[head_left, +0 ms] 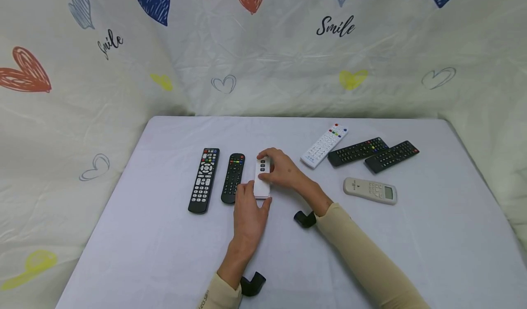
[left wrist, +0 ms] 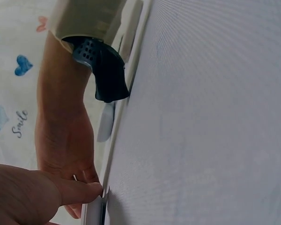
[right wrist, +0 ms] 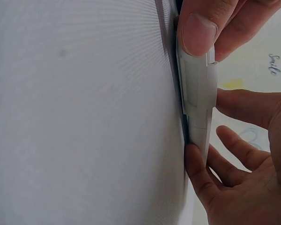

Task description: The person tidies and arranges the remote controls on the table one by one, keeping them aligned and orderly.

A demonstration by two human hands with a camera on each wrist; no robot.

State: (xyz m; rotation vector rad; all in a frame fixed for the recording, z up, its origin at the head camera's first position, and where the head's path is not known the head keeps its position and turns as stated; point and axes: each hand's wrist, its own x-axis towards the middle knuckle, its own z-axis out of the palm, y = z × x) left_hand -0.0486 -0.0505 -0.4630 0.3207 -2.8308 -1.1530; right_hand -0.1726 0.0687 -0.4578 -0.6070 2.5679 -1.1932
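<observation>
In the head view a white remote control (head_left: 262, 191) with a few dark buttons lies on the table between both hands. My left hand (head_left: 249, 215) holds its near end, fingers by the left side and thumb at the near right corner. My right hand (head_left: 283, 169) grips the far half from the right, its thumb on the face. Seen edge-on in the right wrist view, the white remote (right wrist: 196, 89) has the left thumb (right wrist: 199, 35) at one end and right-hand fingers (right wrist: 201, 173) along the other. A small black remote (head_left: 233, 176) lies just left of it.
Farther left lies a longer black remote (head_left: 204, 181). At the right are a white remote (head_left: 324, 145) with coloured buttons, two overlapping black remotes (head_left: 357, 152) (head_left: 391, 157) and a beige remote (head_left: 369, 190) with a small screen. Black wrist mounts (head_left: 304, 219) (head_left: 253, 284) sit near both sleeves.
</observation>
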